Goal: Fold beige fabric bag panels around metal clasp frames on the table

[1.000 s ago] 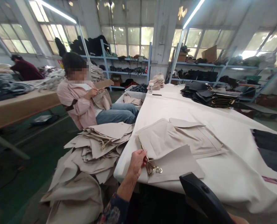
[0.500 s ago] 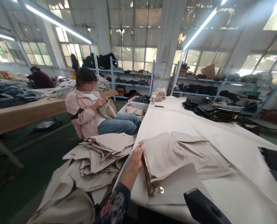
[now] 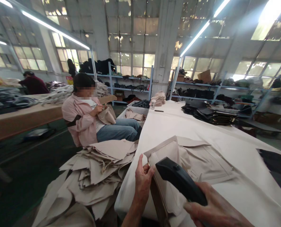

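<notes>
A beige bag piece [image 3: 172, 186] with a zipper along its left edge lies near the front of the white-covered table. My left hand [image 3: 143, 176] pinches the far end of that edge between thumb and fingers, where a bit of metal shows. Wrapped round the grip of a black handheld tool with a curved body [image 3: 178, 178] is my right hand [image 3: 210, 205]. The tool's blunt front end points at my left fingertips and hangs over the bag piece, covering part of it. I cannot tell exactly which kind of tool it is.
Beige cut pieces [image 3: 107, 167] are heaped left of the table [image 3: 159, 126]. Beyond them a seated person [image 3: 83, 116] handles a beige piece. Black pieces [image 3: 208, 113] are stacked at the far right, with more dark material [image 3: 276, 170] at the right edge.
The black tool has come leftward and up over the bag piece, with my right hand now visible on it. The zipped edge has turned, and my left hand has shifted slightly down.
</notes>
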The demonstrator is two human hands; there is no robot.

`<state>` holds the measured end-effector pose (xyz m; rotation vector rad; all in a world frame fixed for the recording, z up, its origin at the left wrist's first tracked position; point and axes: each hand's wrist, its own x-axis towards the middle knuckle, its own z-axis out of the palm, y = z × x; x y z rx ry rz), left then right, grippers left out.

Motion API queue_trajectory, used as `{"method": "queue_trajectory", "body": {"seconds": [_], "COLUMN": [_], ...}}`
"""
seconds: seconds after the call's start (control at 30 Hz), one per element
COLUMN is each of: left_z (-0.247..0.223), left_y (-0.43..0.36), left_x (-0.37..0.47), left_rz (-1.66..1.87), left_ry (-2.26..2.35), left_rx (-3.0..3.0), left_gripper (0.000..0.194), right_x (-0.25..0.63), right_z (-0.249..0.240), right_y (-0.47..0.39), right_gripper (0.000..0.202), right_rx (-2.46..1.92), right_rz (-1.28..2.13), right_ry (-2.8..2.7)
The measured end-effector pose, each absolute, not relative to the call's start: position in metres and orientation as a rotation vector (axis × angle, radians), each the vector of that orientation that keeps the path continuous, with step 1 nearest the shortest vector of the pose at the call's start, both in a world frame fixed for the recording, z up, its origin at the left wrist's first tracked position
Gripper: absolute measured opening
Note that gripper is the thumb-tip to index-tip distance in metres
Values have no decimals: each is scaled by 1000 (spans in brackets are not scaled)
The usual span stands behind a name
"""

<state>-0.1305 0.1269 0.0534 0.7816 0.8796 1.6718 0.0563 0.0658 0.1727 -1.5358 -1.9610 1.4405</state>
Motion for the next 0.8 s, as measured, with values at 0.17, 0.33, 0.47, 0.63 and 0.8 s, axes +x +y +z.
{"method": "queue_trajectory", "body": {"seconds": [0.17, 0.33, 0.47, 0.63, 0.8], "left_z": [66, 63, 55, 49, 52], "left_y": [118, 112, 109, 110, 113], "left_x": [-136, -135, -128, -123, -122], "left_rz": [1570, 1563, 1566, 1573, 1578], "left_ry": [782, 708, 704, 742, 739], "left_rx": [888, 943, 888, 829, 835], "left_gripper": [36, 32, 30, 36, 36], "right_x": [47, 40, 37, 53, 68], "right_z": [160, 153, 162, 172, 162], "right_y": [81, 96, 109, 101, 85], "right_gripper": [21, 24, 29, 32, 26], "right_rx": [-1469, -1423, -1418, -1423, -1488], "right_rz": [1475, 1489, 1401, 1437, 1469], "right_ry": [-1888, -1793, -1781, -1732, -1775]}}
